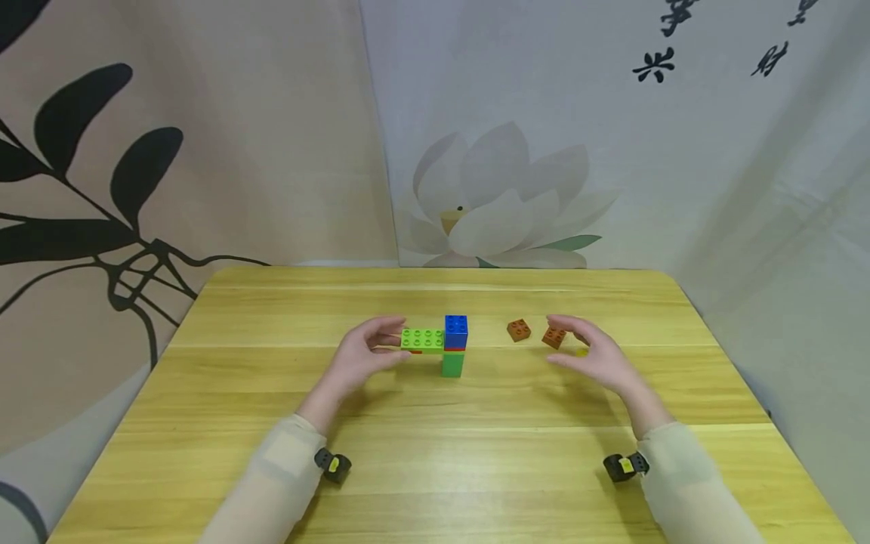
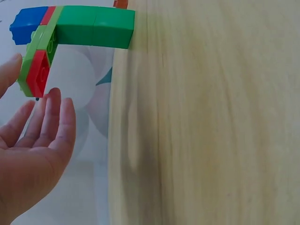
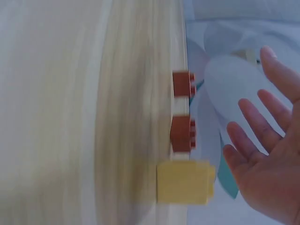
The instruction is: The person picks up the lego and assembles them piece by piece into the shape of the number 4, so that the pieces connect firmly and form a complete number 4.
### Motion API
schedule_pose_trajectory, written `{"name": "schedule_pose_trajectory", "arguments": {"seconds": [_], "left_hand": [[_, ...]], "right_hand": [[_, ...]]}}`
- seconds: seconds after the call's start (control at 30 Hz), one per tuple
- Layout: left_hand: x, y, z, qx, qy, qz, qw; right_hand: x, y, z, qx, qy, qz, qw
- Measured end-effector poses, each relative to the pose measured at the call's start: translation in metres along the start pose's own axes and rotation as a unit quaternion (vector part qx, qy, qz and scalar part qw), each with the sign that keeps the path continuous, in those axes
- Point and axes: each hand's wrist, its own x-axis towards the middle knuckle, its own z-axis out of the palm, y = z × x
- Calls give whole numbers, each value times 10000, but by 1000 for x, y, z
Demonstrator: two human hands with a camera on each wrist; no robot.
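Note:
A stack of toy building blocks stands near the middle of the table. Its base is a green column (image 1: 451, 366), and a long light green block (image 1: 423, 338) juts out from it to the left. On top sit a thin red layer and a blue block (image 1: 456, 331). Another red block (image 2: 38, 75) hangs under the jutting end. My left hand (image 1: 370, 349) surrounds that end with thumb and fingers spread; the left wrist view shows the fingers just short of the red block. My right hand (image 1: 598, 357), empty with fingers spread, hovers by two brown blocks (image 1: 519, 329) and a yellow block (image 3: 183, 182).
The wooden table (image 1: 435, 468) reaches back to a hanging cloth (image 1: 516, 91) with a printed lotus. The brown and yellow blocks lie to the right of the stack, the yellow one partly hidden by my right hand in the head view.

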Motion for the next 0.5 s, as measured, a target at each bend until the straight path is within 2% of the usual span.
{"name": "schedule_pose_trajectory", "arguments": {"seconds": [0.33,0.5], "left_hand": [[0,-4,5,-45,72,164,9998],[0,-4,5,-161,23,83,9998]], "right_hand": [[-18,26,-21,-266,74,344,9990],[-25,36,-26,-198,44,374,9991]]}}
